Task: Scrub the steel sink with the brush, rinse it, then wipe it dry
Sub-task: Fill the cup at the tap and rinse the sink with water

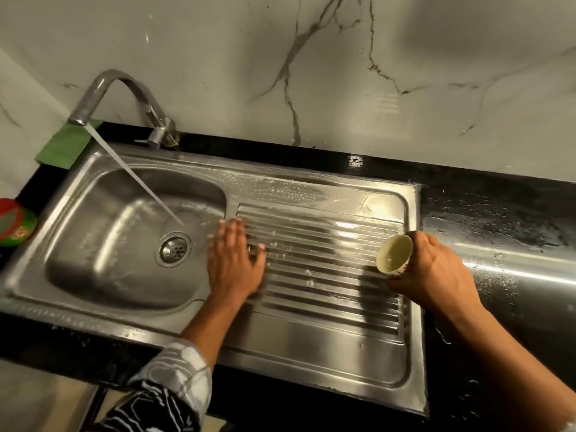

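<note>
The left hand (235,260) lies flat with straight fingers on the ribbed drainboard (327,263) and holds nothing. The right hand (436,272) grips a small pale cup (394,254), tipped on its side above the ribs. I judge this is the rinsing step: the tap (103,88) sends a thin stream (140,185) into the basin of the steel sink (93,244), near the round drain (174,249). White foam (280,190) sits on the back ledge, so the next move should be to fill the cup and pour there. No brush is visible. The steel is smooth and shiny; the black worktop (483,198) is wet and speckled.
</note>
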